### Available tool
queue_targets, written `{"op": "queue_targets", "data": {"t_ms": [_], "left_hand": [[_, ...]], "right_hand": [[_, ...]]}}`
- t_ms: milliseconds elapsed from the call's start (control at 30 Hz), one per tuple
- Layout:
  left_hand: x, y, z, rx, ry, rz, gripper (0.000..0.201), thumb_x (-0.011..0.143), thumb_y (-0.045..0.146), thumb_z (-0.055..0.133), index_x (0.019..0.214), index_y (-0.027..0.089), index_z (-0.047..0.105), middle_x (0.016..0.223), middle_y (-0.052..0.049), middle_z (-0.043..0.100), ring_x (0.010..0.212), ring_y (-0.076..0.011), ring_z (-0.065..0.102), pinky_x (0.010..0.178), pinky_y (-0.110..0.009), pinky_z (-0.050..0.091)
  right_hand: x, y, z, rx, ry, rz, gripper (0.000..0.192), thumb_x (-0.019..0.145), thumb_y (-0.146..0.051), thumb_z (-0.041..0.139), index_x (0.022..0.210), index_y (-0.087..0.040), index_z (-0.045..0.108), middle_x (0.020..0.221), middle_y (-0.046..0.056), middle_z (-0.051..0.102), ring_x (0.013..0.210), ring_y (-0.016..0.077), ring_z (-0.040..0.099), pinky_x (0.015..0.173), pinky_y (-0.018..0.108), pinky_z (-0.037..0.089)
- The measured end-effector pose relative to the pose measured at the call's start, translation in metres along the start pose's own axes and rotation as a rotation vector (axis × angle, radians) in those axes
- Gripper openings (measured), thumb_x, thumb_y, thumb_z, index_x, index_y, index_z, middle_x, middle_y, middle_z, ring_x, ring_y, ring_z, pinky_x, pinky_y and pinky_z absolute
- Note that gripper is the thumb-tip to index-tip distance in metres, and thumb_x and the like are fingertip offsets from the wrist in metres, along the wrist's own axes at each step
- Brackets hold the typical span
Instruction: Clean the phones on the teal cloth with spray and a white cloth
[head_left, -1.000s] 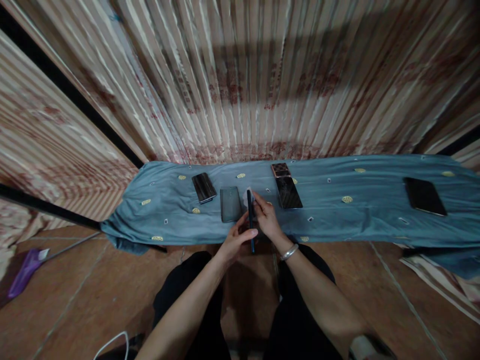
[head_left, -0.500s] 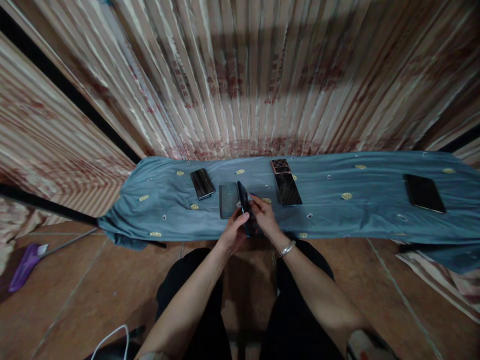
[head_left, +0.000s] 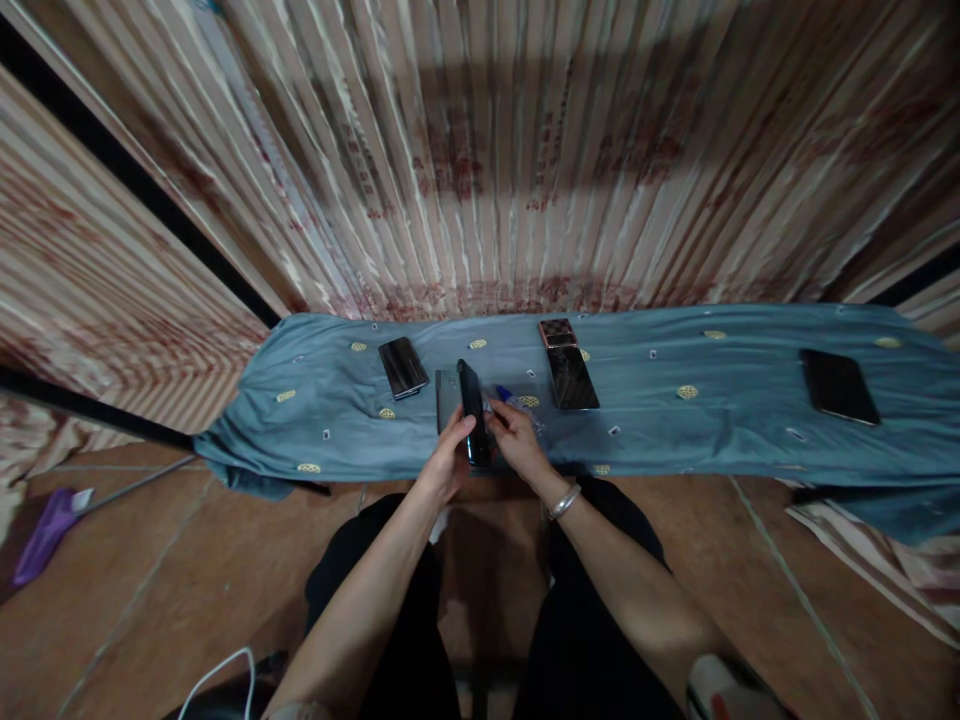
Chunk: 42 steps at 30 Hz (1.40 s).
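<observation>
My left hand is wrapped round the lower part of a dark smartphone, which stands tilted up on edge above the near side of the cloth-covered bench. At the phone's right side, my right hand has its fingers pinched together. A small pale bit shows at those fingertips, too little to name. Beyond the right hand lies a small clear item with a blue end, partly hidden by the fingers. Behind the held phone, a grey flat device lies on the cloth, partly covered from view.
The blue-grey cloth carries a dark phone at left, an unfolded flip phone right of centre and a black tablet-like device far right. A striped curtain hangs behind. A purple broom head is on the floor.
The held phone has moved slightly left and turned, showing more of its right face. My right fingers have shifted left with it, uncovering more of the blue-ended item.
</observation>
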<state>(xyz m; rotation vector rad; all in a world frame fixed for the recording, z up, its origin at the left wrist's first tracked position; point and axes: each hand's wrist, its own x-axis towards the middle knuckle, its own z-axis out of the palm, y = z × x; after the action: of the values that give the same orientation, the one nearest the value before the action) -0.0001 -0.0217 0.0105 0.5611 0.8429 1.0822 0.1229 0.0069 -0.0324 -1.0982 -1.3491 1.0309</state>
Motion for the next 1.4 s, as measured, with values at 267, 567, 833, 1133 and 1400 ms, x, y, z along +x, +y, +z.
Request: {"op": "queue_targets", "data": {"t_ms": [267, 567, 833, 1133, 1400], "left_hand": [[-0.001, -0.001, 0.000, 0.055, -0.015, -0.036, 0.062, 0.058, 0.036, 0.083, 0.115, 0.022, 0.064, 0.083, 0.000, 0.068, 0.066, -0.0139, 0.060, 0.063, -0.028, 0.050], [-0.001, -0.001, 0.001, 0.061, -0.037, -0.066, 0.061, 0.056, 0.035, 0.082, 0.113, 0.022, 0.064, 0.097, -0.003, 0.072, 0.086, -0.0215, 0.066, 0.077, -0.034, 0.054], [0.004, -0.004, -0.005, 0.055, -0.037, -0.109, 0.057, 0.055, 0.040, 0.082, 0.106, 0.022, 0.067, 0.096, -0.005, 0.073, 0.092, -0.0248, 0.067, 0.075, -0.035, 0.052], [0.007, -0.001, -0.006, 0.078, -0.005, 0.016, 0.045, 0.054, 0.036, 0.082, 0.093, 0.017, 0.071, 0.093, -0.005, 0.074, 0.096, -0.0230, 0.066, 0.081, -0.030, 0.047], [0.009, 0.011, -0.006, 0.057, 0.016, 0.033, 0.038, 0.059, 0.039, 0.077, 0.086, 0.014, 0.071, 0.092, -0.009, 0.075, 0.103, -0.0266, 0.066, 0.087, -0.033, 0.048]], "right_hand": [[-0.003, -0.003, -0.001, 0.019, -0.017, 0.039, 0.033, 0.083, -0.026, 0.050, 0.108, -0.020, 0.071, 0.101, 0.002, 0.075, 0.098, 0.0225, 0.067, 0.090, 0.037, 0.052], [-0.006, -0.005, -0.007, -0.070, -0.058, 0.029, 0.033, 0.086, -0.024, 0.048, 0.110, -0.021, 0.071, 0.091, 0.001, 0.075, 0.092, 0.0222, 0.067, 0.083, 0.035, 0.054], [-0.008, -0.002, -0.007, -0.132, -0.065, -0.018, 0.032, 0.088, -0.027, 0.048, 0.109, -0.021, 0.071, 0.104, 0.005, 0.075, 0.100, 0.0236, 0.067, 0.091, 0.038, 0.051], [-0.011, -0.003, -0.007, -0.161, -0.084, -0.014, 0.030, 0.089, -0.029, 0.049, 0.106, -0.020, 0.073, 0.098, 0.004, 0.076, 0.094, 0.0230, 0.069, 0.088, 0.036, 0.052], [-0.019, -0.007, -0.002, -0.117, -0.140, 0.010, 0.031, 0.089, -0.029, 0.050, 0.109, -0.019, 0.072, 0.100, 0.004, 0.076, 0.091, 0.0227, 0.069, 0.085, 0.035, 0.052]]}}
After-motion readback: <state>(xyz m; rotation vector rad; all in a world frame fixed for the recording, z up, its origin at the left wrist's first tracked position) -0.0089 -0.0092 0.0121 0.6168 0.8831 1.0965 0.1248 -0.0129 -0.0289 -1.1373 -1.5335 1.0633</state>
